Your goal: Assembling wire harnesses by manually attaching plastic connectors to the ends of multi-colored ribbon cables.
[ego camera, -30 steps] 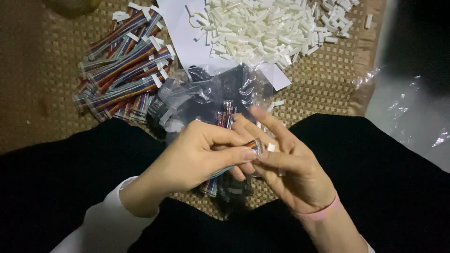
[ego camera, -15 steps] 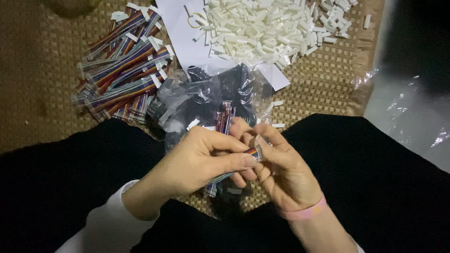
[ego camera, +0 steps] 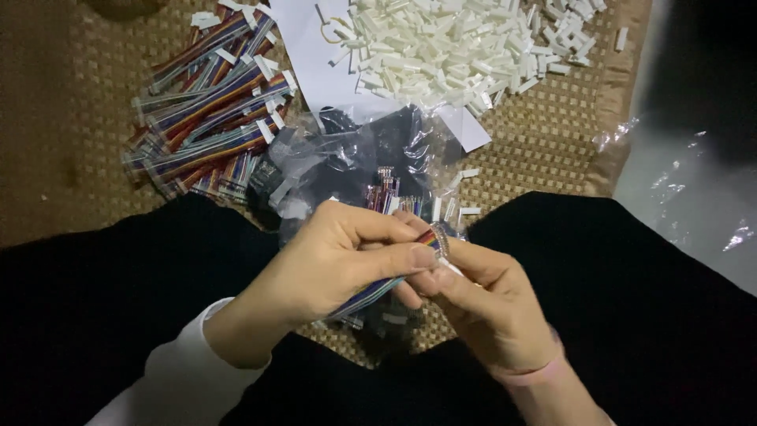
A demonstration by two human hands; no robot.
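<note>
You are pinching a rainbow ribbon cable point(ego camera: 377, 289) in your left hand point(ego camera: 331, 264), fingers closed round it, its long axis running from lower left up to the right, where its pinned end is meeting the curled fingertips of your right hand point(ego camera: 481, 304); whether those fingertips are gripping a small white piece I cannot tell. Just beyond both hands a crinkled clear plastic bag point(ego camera: 355, 162) is lying on the woven mat point(ego camera: 544, 150), with a bundle of finished cables point(ego camera: 209, 102) far left and a heap of white plastic connectors point(ego camera: 453, 47) on white paper point(ego camera: 311, 59) at the top.
</note>
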